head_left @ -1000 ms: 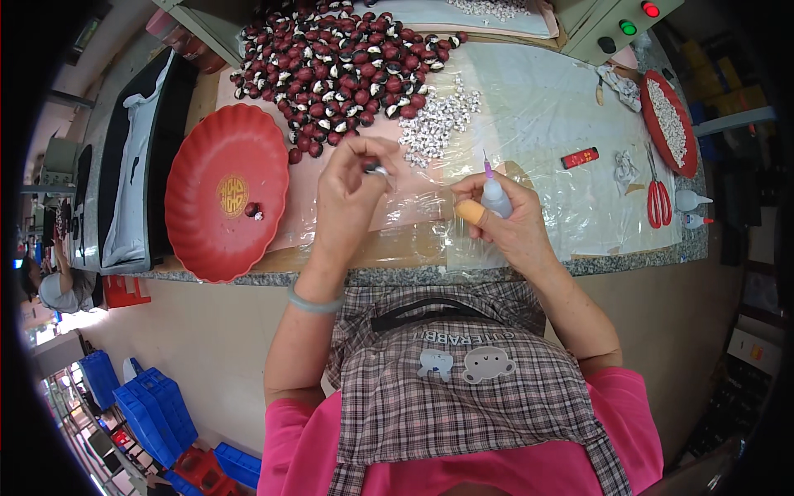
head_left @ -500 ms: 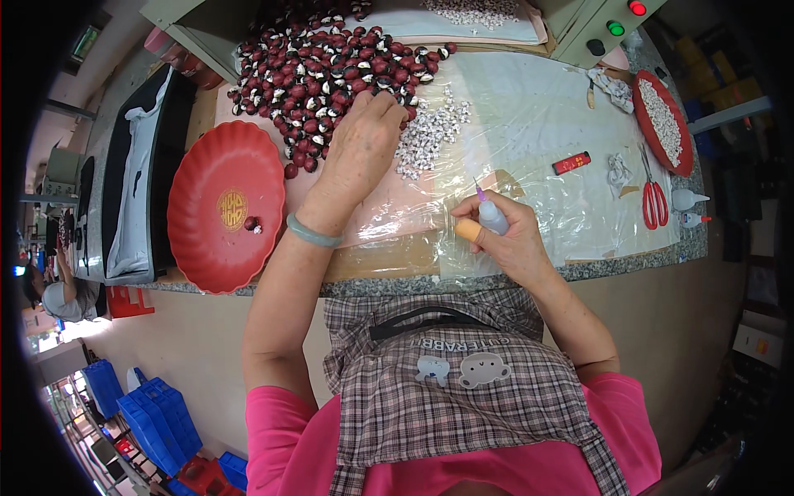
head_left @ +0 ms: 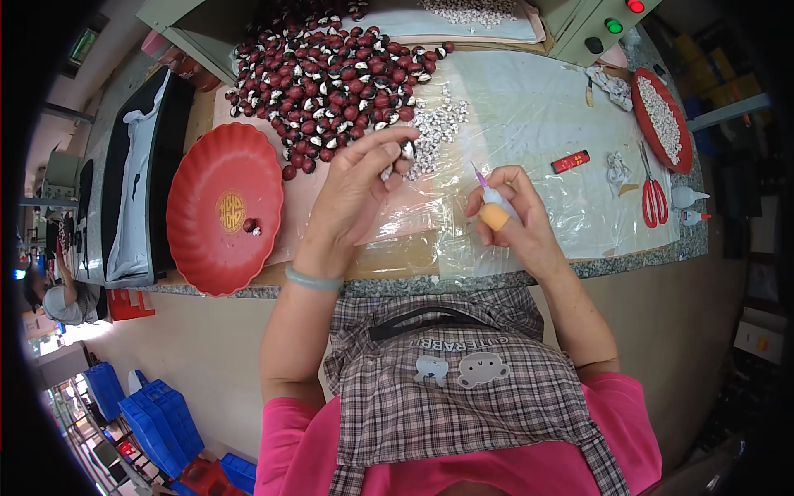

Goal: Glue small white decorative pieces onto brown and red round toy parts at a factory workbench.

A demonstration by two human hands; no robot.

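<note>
A small red rectangular packet (head_left: 571, 161) lies flat on the clear plastic sheet (head_left: 529, 107) that covers the worktop, right of the hands. At the far right edge stands a grey control box (head_left: 600, 25) with a red and a green round light. The left hand (head_left: 356, 194) is raised over the sheet, its fingertips pinched shut on a small dark red and white piece (head_left: 407, 150), just beside the heap of small white bits (head_left: 437, 128). The right hand (head_left: 509, 217) is closed around a small white glue bottle (head_left: 490, 192) with a thin purple nozzle pointing up; an orange cot covers one finger. Behind lies a big pile of dark red pieces (head_left: 331, 74), partly cut off by the upper edge. A red scalloped plate (head_left: 219, 211) to the left holds one such piece. Red scissors (head_left: 653, 198) and a red dish of white bits (head_left: 662, 120) sit far right, bent by the lens.
</note>
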